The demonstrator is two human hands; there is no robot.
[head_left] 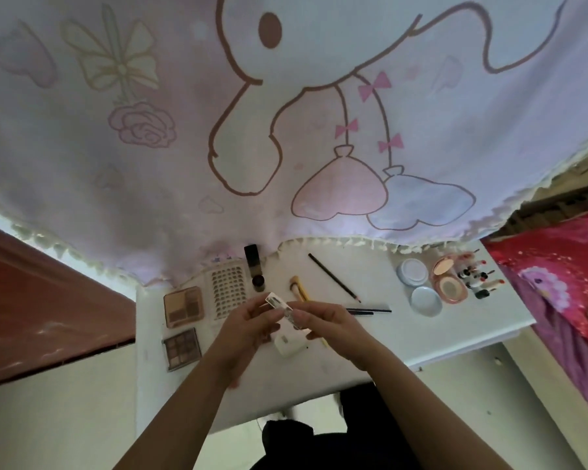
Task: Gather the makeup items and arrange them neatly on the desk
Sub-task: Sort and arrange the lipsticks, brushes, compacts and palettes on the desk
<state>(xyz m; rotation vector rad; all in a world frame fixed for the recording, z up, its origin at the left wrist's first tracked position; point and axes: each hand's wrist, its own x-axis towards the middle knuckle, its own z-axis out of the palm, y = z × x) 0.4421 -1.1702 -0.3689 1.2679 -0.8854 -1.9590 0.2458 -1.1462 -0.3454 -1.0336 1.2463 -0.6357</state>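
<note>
Above the white desk (421, 340) my left hand (248, 329) and my right hand (330, 322) together hold a small clear makeup tube (280, 305), each pinching one end. On the desk lie two eyeshadow palettes (183, 306) (181, 348), a lash tray (227, 289), a dark bottle (252, 261), a yellow-handled brush (298, 288), a black pencil (333, 277), two thin dark pens (370, 311), a round white jar (412, 271) with its lid (426, 300), an open pink compact (447, 278), and several lipsticks (477, 276). A small white box (288, 344) sits under my hands.
A cartoon-print curtain (286, 130) hangs over the desk's far edge. A red and purple bedspread (557, 283) lies to the right. A reddish panel (48, 300) stands at the left. The desk's front edge (286, 405) is near my legs.
</note>
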